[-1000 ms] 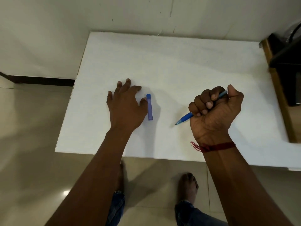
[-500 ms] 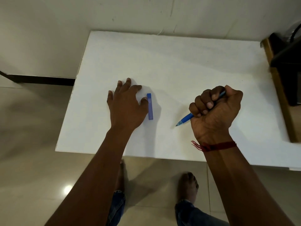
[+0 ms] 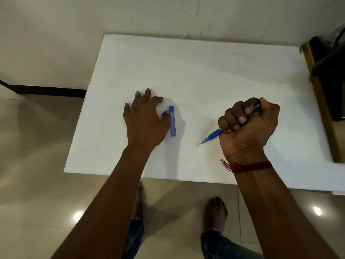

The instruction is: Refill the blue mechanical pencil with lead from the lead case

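I see the left hand (image 3: pixel 145 120) flat on the white table (image 3: pixel 205 71), fingers spread, holding nothing, thumb just beside the blue lead case (image 3: pixel 172 121); right hand (image 3: pixel 248 128) fisted around the blue pencil (image 3: pixel 212 136), tip angled down-left

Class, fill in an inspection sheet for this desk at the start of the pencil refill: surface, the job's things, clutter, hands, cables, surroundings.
Surface: white table, set against the wall.
Job's things: lead case lies flat on the table; blue mechanical pencil is off the table, held with its tip pointing down and left.
Clutter: nothing seen.
Hands: left hand rests flat on the table, thumb beside the lead case; right hand grips the pencil in a fist, with a red thread on its wrist.
Cables: one dark cord at the far right, partly cut off.
Surroundings: pale wall, tiled floor, dark furniture on the right.
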